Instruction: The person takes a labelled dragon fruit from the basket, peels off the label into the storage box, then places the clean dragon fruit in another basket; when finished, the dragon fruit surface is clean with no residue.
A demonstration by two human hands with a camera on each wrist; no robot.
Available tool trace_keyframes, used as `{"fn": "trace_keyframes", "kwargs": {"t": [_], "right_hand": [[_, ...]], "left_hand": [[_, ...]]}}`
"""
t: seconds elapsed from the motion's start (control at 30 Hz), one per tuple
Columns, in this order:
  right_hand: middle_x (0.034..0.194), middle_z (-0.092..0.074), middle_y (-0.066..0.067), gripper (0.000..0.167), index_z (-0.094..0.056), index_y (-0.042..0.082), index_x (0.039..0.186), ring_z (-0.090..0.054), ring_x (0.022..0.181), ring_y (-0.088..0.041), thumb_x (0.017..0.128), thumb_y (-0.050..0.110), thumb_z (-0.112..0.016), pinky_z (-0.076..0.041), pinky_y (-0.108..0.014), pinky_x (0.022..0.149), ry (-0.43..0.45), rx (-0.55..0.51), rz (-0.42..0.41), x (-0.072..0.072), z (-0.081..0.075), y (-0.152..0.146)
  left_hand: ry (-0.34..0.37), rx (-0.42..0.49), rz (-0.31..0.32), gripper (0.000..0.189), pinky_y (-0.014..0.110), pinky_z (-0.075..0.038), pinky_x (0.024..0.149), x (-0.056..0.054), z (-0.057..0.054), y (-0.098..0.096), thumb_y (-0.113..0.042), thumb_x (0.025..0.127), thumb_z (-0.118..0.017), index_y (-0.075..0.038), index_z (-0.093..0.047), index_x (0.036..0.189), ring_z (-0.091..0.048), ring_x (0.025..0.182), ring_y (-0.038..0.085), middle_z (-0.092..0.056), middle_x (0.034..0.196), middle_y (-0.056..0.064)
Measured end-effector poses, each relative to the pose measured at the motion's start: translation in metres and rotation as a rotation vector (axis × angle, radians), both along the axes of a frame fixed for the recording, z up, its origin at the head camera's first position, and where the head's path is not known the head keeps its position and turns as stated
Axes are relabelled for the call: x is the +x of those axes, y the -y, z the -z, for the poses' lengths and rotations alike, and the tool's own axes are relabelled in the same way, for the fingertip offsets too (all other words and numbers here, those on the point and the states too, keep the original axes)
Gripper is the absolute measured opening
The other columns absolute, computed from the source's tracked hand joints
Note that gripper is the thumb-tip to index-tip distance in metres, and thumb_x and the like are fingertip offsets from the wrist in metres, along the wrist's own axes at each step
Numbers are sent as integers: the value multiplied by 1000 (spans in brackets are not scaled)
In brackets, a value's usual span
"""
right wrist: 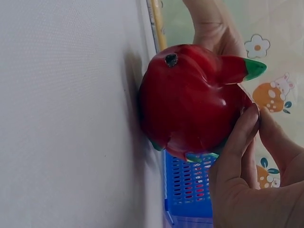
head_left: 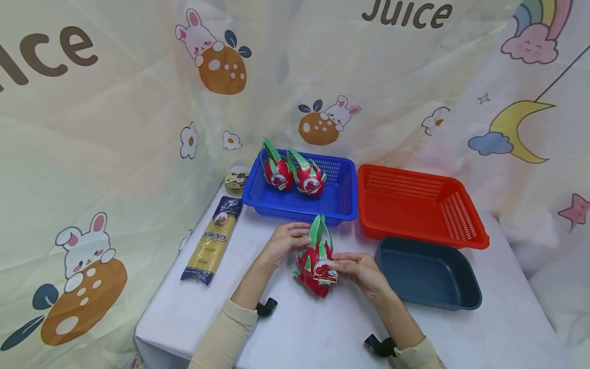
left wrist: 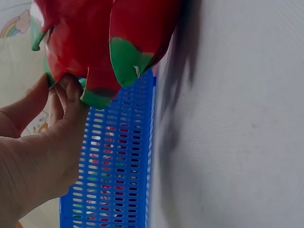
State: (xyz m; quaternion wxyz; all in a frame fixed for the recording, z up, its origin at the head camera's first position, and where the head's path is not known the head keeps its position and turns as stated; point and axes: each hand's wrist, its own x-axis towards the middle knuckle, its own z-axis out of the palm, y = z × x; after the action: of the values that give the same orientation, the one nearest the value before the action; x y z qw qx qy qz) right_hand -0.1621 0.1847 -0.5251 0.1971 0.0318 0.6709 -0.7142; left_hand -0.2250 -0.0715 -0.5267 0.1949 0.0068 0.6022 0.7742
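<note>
A red dragon fruit (head_left: 319,266) with green leaf tips and a round label (head_left: 324,271) is at the middle front of the table, in front of the blue basket. My left hand (head_left: 287,241) pinches its green leafy top between thumb and fingers. From the other side, my right hand (head_left: 361,271) pinches the label's edge with thumb and forefinger. In the right wrist view the fruit's rounded red base (right wrist: 185,99) faces the camera, with a small dark stem spot. Its top is partly hidden by my fingers in the left wrist view.
A blue basket (head_left: 338,179) at the back holds two more dragon fruits (head_left: 310,179). Beside it stand a red basket (head_left: 410,202) and a dark blue-green tub (head_left: 428,274). At left lie a yellow pasta packet (head_left: 213,241) and a round tin (head_left: 236,180).
</note>
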Motion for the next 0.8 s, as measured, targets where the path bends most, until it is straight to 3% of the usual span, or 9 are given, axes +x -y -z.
{"fn": "trace_keyframes", "kwargs": {"t": [0.17, 0.43, 0.8], "right_hand": [[101, -80, -5, 33, -73, -9, 120, -72, 97, -18, 94, 10, -76, -61, -29, 83, 6, -16, 7, -1, -1, -2], [103, -79, -4, 37, -70, -10, 124, -72, 98, -17, 96, 13, -75, -61, -28, 85, 21, -14, -10, 1, 0, -2], [104, -78, -4, 30, -74, -5, 121, -69, 100, -19, 97, 13, -74, -60, -29, 85, 21, -18, 0, -2, 2, 2]], "left_hand": [[-13, -1, -2, 42, 29, -61, 85, 0, -3, -2, -4, 94, -75, 0, -65, 135, -74, 97, 17, -75, 122, 13], [-17, -18, -44, 39, 30, -61, 82, 5, 1, -2, -3, 94, -75, 1, -65, 131, -73, 94, 18, -76, 118, 14], [1, 8, -72, 36, 28, -62, 79, 1, -1, -2, 0, 92, -76, 2, -68, 127, -74, 89, 16, -77, 112, 13]]}}
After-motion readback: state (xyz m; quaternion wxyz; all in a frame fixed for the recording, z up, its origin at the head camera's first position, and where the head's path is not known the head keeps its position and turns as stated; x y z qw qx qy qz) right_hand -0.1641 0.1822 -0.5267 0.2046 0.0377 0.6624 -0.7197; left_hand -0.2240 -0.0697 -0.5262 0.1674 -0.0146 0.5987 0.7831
